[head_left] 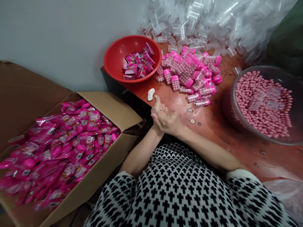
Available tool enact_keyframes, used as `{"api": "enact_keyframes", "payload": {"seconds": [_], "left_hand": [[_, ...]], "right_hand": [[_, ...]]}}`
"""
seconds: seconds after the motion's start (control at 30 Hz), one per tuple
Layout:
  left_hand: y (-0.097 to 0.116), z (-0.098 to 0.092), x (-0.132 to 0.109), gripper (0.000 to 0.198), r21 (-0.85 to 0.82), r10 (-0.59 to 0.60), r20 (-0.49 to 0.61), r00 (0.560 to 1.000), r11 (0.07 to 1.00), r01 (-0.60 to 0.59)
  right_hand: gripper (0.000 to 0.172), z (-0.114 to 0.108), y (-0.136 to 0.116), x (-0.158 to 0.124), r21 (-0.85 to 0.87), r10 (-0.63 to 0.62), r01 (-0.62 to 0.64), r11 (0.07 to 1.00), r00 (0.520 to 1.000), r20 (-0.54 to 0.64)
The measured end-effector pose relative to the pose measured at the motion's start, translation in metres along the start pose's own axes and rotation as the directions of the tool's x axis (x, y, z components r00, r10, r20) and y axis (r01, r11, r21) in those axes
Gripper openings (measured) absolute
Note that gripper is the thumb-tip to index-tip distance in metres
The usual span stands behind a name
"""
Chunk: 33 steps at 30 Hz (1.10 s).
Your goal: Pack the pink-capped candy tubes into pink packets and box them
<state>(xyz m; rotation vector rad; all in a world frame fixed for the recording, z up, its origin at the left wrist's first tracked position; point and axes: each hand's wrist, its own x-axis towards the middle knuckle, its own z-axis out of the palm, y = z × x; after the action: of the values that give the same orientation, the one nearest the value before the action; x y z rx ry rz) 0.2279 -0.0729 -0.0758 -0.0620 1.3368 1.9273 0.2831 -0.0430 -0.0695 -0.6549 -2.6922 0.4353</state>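
Note:
My two hands meet at the near edge of the red-brown table (pixel 213 126), pressed together. My right hand (pixel 170 122) lies over my left hand (pixel 156 106), whose thumb sticks up. Nothing shows between the fingers. A small white lump (pixel 151 94) lies on the table just beyond them. Further back is a pile of clear tubes with pink caps (pixel 189 72), filled with pink sweets. A red bowl (pixel 113 60) behind the hands holds several pink packets (pixel 138 64).
A clear bowl (pixel 233 94) full of pink sweets (pixel 262 104) stands at the right. Empty clear tubes (pixel 201 22) are heaped along the back. An open cardboard box (pixel 111 107) of pink packets (pixel 59 145) sits low at the left, against a grey wall.

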Motion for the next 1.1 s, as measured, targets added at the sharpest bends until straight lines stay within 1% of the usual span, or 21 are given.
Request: {"api": "enact_keyframes", "payload": {"seconds": [0.07,0.13,0.2,0.23,0.3,0.37,0.4,0.43,0.47,0.5,0.53,0.57,0.6,0.63,0.67,0.7,0.77,0.87,0.93,1.0,1.1], "left_hand": [[0.000,0.001,-0.002,0.034,-0.114,-0.039,0.023,0.999,0.993,0.042],[0.000,0.003,-0.004,0.038,-0.211,-0.074,0.053,0.996,0.974,0.084],[0.000,0.002,-0.008,0.042,-0.242,-0.068,0.034,0.997,0.967,0.075],[0.000,-0.001,-0.009,0.045,-0.215,-0.065,0.018,0.998,0.974,0.067],[0.001,-0.013,-0.010,0.052,-0.078,-0.037,0.001,0.999,0.996,0.037],[0.006,-0.031,-0.006,0.057,0.154,0.078,0.021,0.997,0.985,-0.080],[0.011,-0.041,-0.001,0.058,0.287,0.177,0.054,0.983,0.940,-0.185],[0.016,-0.049,0.005,0.056,0.414,0.298,0.106,0.949,0.854,-0.314],[0.022,-0.056,0.014,0.052,0.525,0.415,0.181,0.892,0.726,-0.445],[0.028,-0.060,0.024,0.045,0.611,0.508,0.275,0.816,0.563,-0.556],[0.034,-0.063,0.035,0.038,0.673,0.563,0.369,0.740,0.387,-0.630],[0.038,-0.064,0.046,0.034,0.718,0.581,0.444,0.682,0.224,-0.659],[0.040,-0.063,0.057,0.034,0.752,0.573,0.499,0.650,0.087,-0.654],[0.041,-0.062,0.066,0.036,0.774,0.554,0.535,0.637,-0.019,-0.633],[0.040,-0.060,0.075,0.036,0.787,0.534,0.557,0.637,-0.094,-0.610],[0.039,-0.059,0.082,0.034,0.793,0.518,0.569,0.638,-0.140,-0.593],[0.034,-0.059,0.090,0.029,0.793,0.516,0.575,0.635,-0.162,-0.587],[0.032,-0.061,0.089,0.023,0.787,0.565,0.550,0.615,-0.104,-0.608],[0.034,-0.060,0.081,0.027,0.755,0.577,0.563,0.592,-0.068,-0.652],[0.033,-0.057,0.067,0.035,0.686,0.526,0.639,0.561,-0.061,-0.725],[0.024,-0.049,0.049,0.037,0.582,0.374,0.771,0.515,-0.086,-0.809]], "right_hand": [[0.051,-0.002,0.001,0.002,-0.091,-0.001,0.004,0.996,0.999,0.038],[0.054,-0.004,0.009,0.008,-0.176,0.046,-0.036,0.984,0.997,0.057],[0.058,-0.005,0.021,0.015,-0.229,0.064,-0.044,0.972,0.995,0.082],[0.060,-0.006,0.028,0.020,-0.252,0.056,-0.029,0.967,0.993,0.100],[0.060,-0.008,0.042,0.029,-0.296,0.014,0.032,0.955,0.988,0.152],[0.059,-0.010,0.056,0.040,-0.336,-0.037,0.116,0.935,0.972,0.231],[0.059,-0.011,0.062,0.046,-0.347,-0.067,0.168,0.923,0.957,0.284],[0.058,-0.011,0.068,0.051,-0.350,-0.097,0.219,0.911,0.938,0.333],[0.059,-0.011,0.072,0.057,-0.348,-0.123,0.261,0.901,0.920,0.372],[0.059,-0.011,0.075,0.062,-0.344,-0.141,0.287,0.894,0.909,0.392],[0.060,-0.010,0.076,0.067,-0.339,-0.153,0.298,0.892,0.906,0.393],[0.061,-0.010,0.076,0.072,-0.332,-0.161,0.298,0.895,0.910,0.381],[0.062,-0.009,0.075,0.075,-0.323,-0.166,0.290,0.901,0.917,0.362],[0.063,-0.009,0.074,0.079,-0.309,-0.167,0.278,0.910,0.925,0.340],[0.063,-0.009,0.074,0.081,-0.292,-0.160,0.256,0.922,0.936,0.314],[0.062,-0.010,0.074,0.081,-0.271,-0.142,0.221,0.937,0.948,0.283],[0.056,-0.014,0.076,0.078,-0.209,-0.073,0.116,0.971,0.976,0.204],[0.044,-0.024,0.085,0.058,-0.049,0.055,-0.052,0.997,0.997,0.063],[0.037,-0.031,0.090,0.037,0.095,0.113,-0.112,0.989,0.993,-0.010],[0.031,-0.035,0.091,0.014,0.238,0.162,-0.147,0.960,0.986,-0.044],[0.025,-0.036,0.086,-0.016,0.364,0.224,-0.193,0.911,0.973,-0.045]]}}
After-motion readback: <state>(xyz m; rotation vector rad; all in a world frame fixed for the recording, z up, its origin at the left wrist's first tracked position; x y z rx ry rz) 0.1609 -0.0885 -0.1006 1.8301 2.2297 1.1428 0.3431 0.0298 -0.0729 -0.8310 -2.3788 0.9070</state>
